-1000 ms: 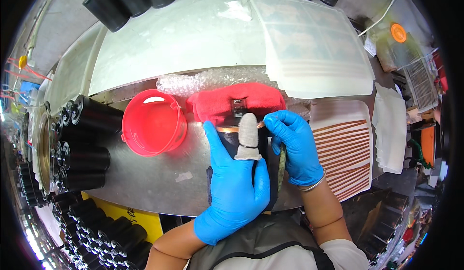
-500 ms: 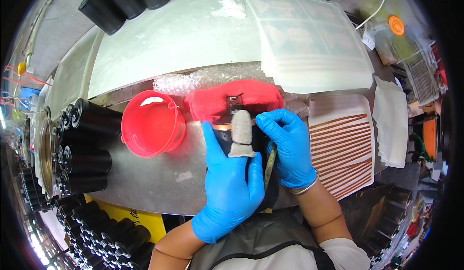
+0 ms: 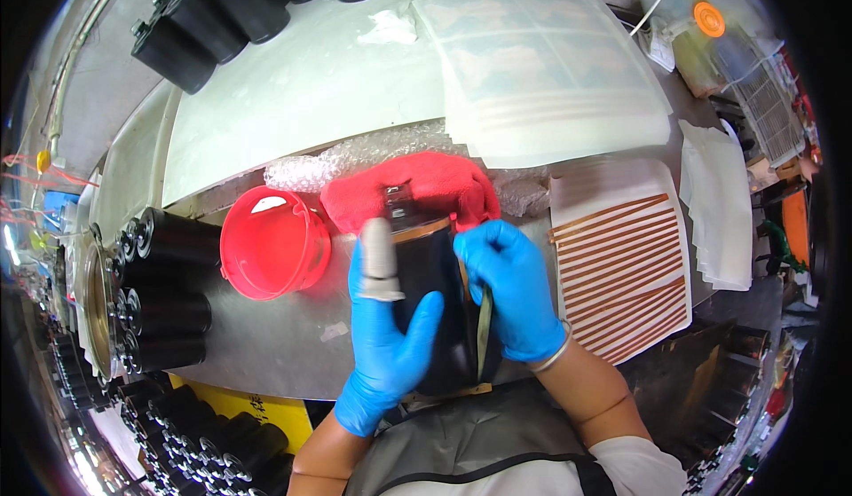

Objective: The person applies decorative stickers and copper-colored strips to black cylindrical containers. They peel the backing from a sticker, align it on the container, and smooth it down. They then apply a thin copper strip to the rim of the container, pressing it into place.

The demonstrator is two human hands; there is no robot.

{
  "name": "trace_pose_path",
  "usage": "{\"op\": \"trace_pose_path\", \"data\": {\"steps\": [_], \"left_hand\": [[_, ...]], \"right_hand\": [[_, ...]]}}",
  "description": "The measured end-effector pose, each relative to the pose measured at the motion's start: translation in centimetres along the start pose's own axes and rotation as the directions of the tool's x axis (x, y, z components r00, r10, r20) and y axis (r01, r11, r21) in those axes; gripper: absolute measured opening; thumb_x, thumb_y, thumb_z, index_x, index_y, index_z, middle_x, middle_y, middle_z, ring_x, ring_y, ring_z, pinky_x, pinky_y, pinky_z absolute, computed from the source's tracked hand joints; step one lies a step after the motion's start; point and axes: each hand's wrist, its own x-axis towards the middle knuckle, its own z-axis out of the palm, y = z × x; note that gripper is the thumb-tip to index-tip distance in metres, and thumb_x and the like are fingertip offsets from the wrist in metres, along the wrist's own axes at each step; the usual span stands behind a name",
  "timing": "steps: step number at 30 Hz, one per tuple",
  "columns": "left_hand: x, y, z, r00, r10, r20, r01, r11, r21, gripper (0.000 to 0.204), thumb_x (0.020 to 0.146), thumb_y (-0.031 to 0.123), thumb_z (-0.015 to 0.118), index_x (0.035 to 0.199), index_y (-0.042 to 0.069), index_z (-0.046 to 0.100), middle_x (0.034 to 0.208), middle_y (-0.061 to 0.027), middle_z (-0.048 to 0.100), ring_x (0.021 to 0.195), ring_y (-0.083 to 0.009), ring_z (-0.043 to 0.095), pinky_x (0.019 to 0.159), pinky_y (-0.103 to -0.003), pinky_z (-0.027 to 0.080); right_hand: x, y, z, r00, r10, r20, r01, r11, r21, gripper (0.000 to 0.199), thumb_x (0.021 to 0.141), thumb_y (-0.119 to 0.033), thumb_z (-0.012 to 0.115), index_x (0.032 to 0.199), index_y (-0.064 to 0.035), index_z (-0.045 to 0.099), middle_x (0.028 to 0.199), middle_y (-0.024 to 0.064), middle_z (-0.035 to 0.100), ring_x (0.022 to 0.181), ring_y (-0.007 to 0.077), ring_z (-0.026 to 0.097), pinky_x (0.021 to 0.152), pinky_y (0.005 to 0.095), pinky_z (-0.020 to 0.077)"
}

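A black cylinder (image 3: 432, 318) lies against a bunched red cloth (image 3: 417, 181), its far end towards the cloth. Around that end runs a thin copper-coloured strip (image 3: 424, 231). My left hand (image 3: 383, 341), in a blue glove, rests along the cylinder's left side, fingers stretched and thumb apart. A greyish cloth finger cover (image 3: 379, 256) sits on one of its fingers. Also blue-gloved, my right hand (image 3: 515, 292) pinches at the right end of the strip, the fingertips partly hiding it. A narrow olive-coloured piece (image 3: 484, 341) shows below that hand; whether it is held I cannot tell.
A red bucket (image 3: 273, 243) stands left of the cloth. More black cylinders (image 3: 173, 248) lie at the left edge. On the right, a white sheet (image 3: 621, 265) carries several copper-coloured strips. Bubble wrap (image 3: 355, 161) and stacked printed sheets (image 3: 550, 79) lie beyond.
My left hand has shifted left and its thumb has spread, uncovering more of the cylinder. The right hand has moved slightly nearer me, still pinching. The whole view has shifted a little.
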Motion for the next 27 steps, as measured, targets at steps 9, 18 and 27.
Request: {"op": "trace_pose_path", "data": {"steps": [9, 18, 27], "left_hand": [[3.2, -0.8, -1.2, 0.859, -0.512, -0.001, 0.318, 0.535, -0.783, 0.019, 0.092, 0.013, 0.053, 0.111, 0.009, 0.052, 0.109, -0.0029, 0.053, 0.101, -0.0126, 0.051, 0.092, -0.028, 0.041], [3.6, 0.5, 0.1, 0.837, -0.524, -0.156, 0.360, 0.743, -0.564, 0.036, 0.081, 0.009, 0.069, 0.110, 0.004, 0.048, 0.104, -0.0067, 0.051, 0.094, -0.0118, 0.051, 0.083, -0.025, 0.045], [0.9, 0.8, -0.2, 0.977, 0.155, -0.146, -0.113, 0.958, 0.262, 0.060, 0.080, 0.012, 0.067, 0.133, 0.002, 0.041, 0.129, -0.0243, 0.045, 0.123, -0.0303, 0.041, 0.099, -0.038, 0.035]], "right_hand": [[-2.0, 1.2, -0.8, 0.911, -0.266, 0.315, 0.384, 0.827, -0.410, 0.019, 0.069, -0.010, 0.079, 0.074, -0.0067, 0.061, 0.071, -0.0007, 0.050, 0.057, 0.0056, 0.045, 0.054, 0.0201, 0.0385], [-2.2, 1.7, -0.4, 0.875, -0.355, 0.329, 0.475, 0.762, -0.441, 0.020, 0.070, -0.010, 0.078, 0.075, -0.0065, 0.059, 0.070, 0.0002, 0.048, 0.055, 0.0069, 0.042, 0.052, 0.0218, 0.0369], [-1.7, 2.8, -2.1, 0.995, -0.091, 0.046, 0.091, 0.996, 0.008, 0.016, 0.084, -0.024, 0.067, 0.080, -0.0101, 0.060, 0.067, -0.0032, 0.048, 0.057, 0.0061, 0.043, 0.056, 0.0194, 0.0389]]}}
